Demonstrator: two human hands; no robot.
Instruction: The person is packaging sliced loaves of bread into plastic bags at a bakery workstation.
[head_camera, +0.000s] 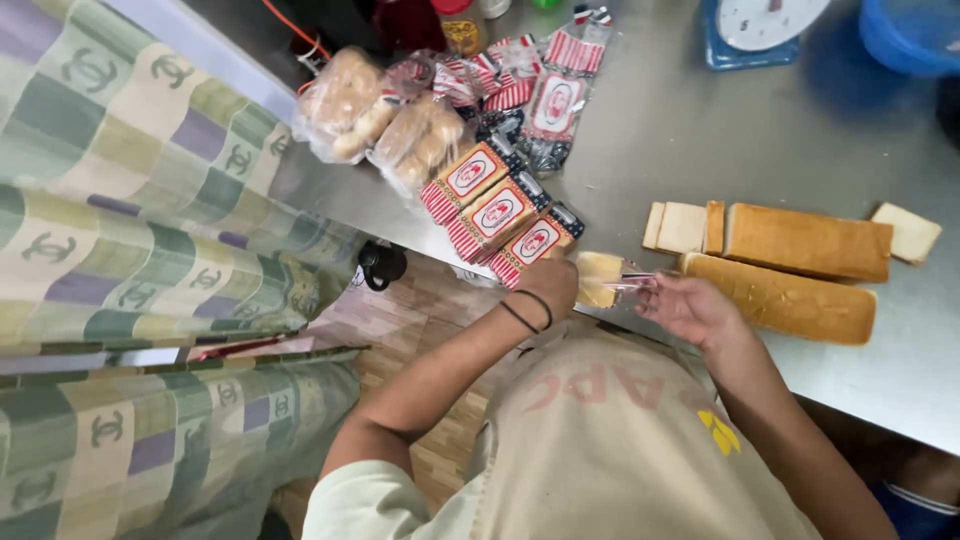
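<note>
My left hand (549, 283), with black bands on the wrist, grips a stack of bread slices (598, 278) at the near edge of the steel table (690, 130). My right hand (688, 305) holds the open end of a clear plastic bag (632, 284) against that stack. Two long unsliced loaves (805, 240) lie just right of my right hand. Three packed bags of sliced bread (497, 212) with red-and-white striped print lie just left of my left hand.
Clear bags of round buns (385, 120) and a pile of empty striped bags (550, 90) lie at the back left. A white-faced scale (760, 25) and a blue bowl (915, 35) stand at the far edge. Patterned cloth (130, 230) hangs left.
</note>
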